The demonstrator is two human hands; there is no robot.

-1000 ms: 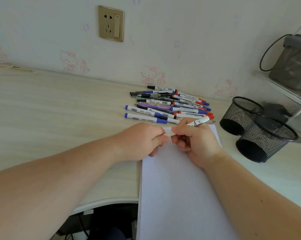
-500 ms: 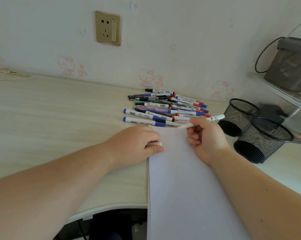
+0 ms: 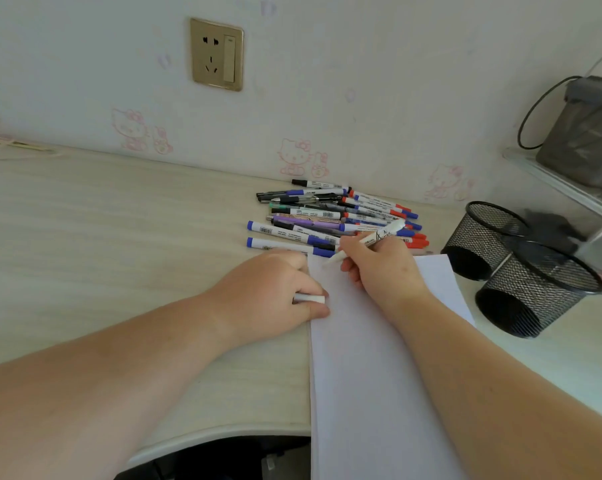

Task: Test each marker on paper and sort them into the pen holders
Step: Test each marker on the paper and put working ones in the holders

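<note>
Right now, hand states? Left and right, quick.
Left hand: fingers curled round the white cap, resting at the paper edge.
Right hand: gripping the white marker, tip at the paper.

both hands [image 3: 275,289] [image 3: 379,271] curled, forearms converging

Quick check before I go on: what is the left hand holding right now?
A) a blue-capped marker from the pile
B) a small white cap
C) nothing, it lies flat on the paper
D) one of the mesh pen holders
B: the left hand grips a small white cap at the paper's left edge, while the right hand holds the uncapped white marker with its tip at the paper.
</note>
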